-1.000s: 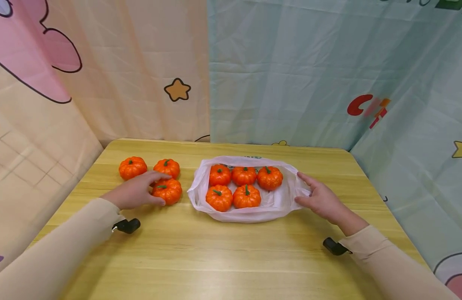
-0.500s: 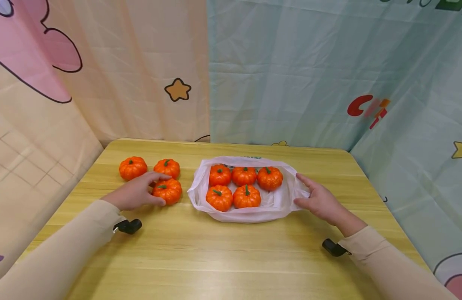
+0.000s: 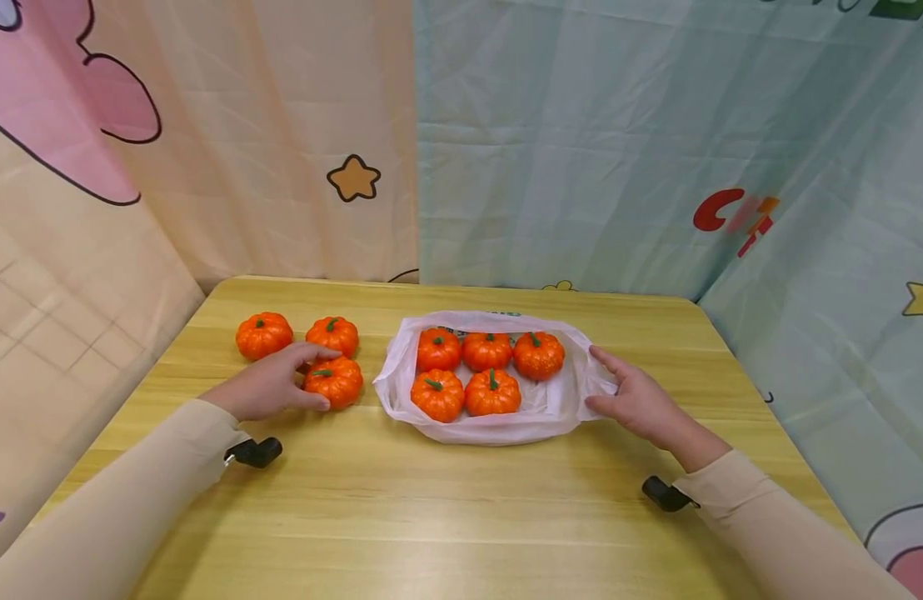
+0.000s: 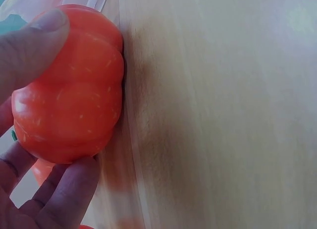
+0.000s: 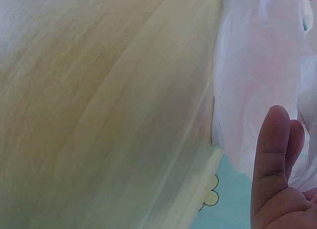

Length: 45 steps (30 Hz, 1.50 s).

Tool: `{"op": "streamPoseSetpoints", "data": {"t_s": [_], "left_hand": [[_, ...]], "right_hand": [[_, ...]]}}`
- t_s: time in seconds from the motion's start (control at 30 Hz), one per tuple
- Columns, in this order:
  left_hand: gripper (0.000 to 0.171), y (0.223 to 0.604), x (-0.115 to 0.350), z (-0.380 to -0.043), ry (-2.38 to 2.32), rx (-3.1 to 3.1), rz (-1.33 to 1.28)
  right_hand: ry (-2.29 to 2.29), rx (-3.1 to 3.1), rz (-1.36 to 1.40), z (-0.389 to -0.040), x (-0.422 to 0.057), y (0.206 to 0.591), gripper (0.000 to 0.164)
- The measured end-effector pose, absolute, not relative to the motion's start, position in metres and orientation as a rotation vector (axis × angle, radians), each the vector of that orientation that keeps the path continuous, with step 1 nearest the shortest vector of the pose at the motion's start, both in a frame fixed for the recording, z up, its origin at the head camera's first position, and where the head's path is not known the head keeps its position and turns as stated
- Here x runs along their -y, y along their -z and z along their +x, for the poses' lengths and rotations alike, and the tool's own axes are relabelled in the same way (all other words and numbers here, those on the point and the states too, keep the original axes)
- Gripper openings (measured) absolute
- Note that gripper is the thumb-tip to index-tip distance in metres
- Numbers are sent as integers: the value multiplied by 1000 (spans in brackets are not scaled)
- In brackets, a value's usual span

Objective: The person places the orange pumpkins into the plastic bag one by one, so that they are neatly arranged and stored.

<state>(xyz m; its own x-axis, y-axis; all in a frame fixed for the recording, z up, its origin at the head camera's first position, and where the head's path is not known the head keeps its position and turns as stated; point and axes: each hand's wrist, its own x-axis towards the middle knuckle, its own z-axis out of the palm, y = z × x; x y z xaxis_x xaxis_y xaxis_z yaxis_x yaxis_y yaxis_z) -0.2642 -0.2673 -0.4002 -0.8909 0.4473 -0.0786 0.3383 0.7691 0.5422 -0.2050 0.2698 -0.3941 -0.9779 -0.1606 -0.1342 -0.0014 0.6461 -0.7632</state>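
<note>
Tabletop [image 3: 461, 508] | pumpkin [image 3: 340, 387], stem [image 3: 322, 372] leftward: left fingers [image 4: 72, 192] gripping | bag [image 3: 506, 431] long sideways: right fingers [image 5: 272, 144] wide

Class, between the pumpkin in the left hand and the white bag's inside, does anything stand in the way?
Just the bag's raised left side; nothing else visible stands between it and the pumpkin.

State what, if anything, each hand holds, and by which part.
Left hand: ribbed orange pumpkin, by opposite sides. Right hand: at right end of white plastic bag; grip unclear.
</note>
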Motion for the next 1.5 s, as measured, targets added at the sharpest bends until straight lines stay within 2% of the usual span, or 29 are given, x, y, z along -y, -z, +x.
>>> {"op": "streamPoseSetpoints", "data": {"t_s": [0.63,0.93,1.2,1.5], "left_hand": [[78,399,269,-261,-777,-2798,687],[77,372,269,-258,-886,-2809,689],[76,343,235,-259,-936,-2785,787],[75,326,171,-271,-934,-2690,961]], "right_hand": [[1241,-2671,-128,-203,-270,391,92],[1223,-2684,-144,-202,-267,390,91],[1214,-2713,-168,-202,-268,391,91],[1181,-2716,-158,-203,-267,390,91]]}}
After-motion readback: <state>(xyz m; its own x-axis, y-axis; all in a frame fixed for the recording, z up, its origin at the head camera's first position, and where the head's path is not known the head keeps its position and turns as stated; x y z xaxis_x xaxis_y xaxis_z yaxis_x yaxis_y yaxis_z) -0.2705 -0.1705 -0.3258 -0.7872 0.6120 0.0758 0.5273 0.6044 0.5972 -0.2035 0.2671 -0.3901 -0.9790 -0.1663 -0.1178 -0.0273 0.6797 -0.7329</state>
